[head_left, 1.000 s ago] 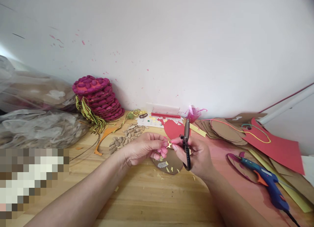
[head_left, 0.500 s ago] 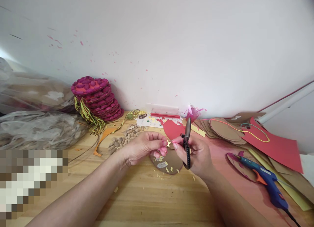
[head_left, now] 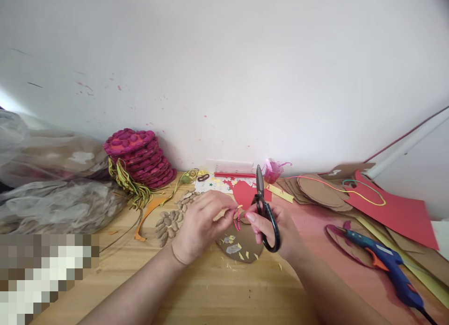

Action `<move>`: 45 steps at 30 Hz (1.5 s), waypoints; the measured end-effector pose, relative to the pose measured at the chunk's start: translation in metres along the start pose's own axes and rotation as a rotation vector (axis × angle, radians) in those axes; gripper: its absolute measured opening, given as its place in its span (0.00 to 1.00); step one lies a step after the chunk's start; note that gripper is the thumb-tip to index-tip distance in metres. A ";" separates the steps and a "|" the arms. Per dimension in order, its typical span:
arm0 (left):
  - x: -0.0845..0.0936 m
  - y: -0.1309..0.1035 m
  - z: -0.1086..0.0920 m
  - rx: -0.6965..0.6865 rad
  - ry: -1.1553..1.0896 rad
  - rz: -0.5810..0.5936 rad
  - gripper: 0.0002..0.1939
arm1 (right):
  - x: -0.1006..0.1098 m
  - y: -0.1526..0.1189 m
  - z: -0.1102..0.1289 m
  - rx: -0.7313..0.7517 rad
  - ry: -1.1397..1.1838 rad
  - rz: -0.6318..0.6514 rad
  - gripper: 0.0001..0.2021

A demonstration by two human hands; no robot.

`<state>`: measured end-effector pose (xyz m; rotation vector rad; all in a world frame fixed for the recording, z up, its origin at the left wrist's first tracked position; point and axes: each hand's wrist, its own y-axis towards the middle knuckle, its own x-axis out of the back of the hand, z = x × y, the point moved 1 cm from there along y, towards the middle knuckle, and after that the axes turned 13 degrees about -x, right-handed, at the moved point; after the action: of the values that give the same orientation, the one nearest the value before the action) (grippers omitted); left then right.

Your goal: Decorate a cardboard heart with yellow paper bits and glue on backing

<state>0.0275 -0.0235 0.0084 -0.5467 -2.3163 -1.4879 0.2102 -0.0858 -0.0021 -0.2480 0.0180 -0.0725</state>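
Left hand (head_left: 201,222) pinches small yellow paper piece (head_left: 239,207) above brown cardboard cutout (head_left: 242,241) on desk (head_left: 210,287). Right hand (head_left: 277,227) grips black scissors (head_left: 264,208), blades shut, pointing up.

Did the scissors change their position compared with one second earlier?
Yes. The scissors tips have swung left: earlier beside the pink tuft, now left of it, over the red paper.

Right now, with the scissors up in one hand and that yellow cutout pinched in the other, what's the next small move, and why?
Probably lower the small yellow cutout onto the brown card piece. The left hand pinches it right above that card, and the right hand holds the scissors with blades shut, pointing up, so cutting looks finished.
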 end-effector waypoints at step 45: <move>-0.020 -0.001 0.008 0.898 -0.931 -0.050 0.13 | -0.005 0.002 -0.002 -0.042 0.038 -0.134 0.12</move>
<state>0.0441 -0.0188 -0.0051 -1.0158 -3.2937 0.0095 0.2049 -0.0839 -0.0044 -0.2891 0.0406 -0.2107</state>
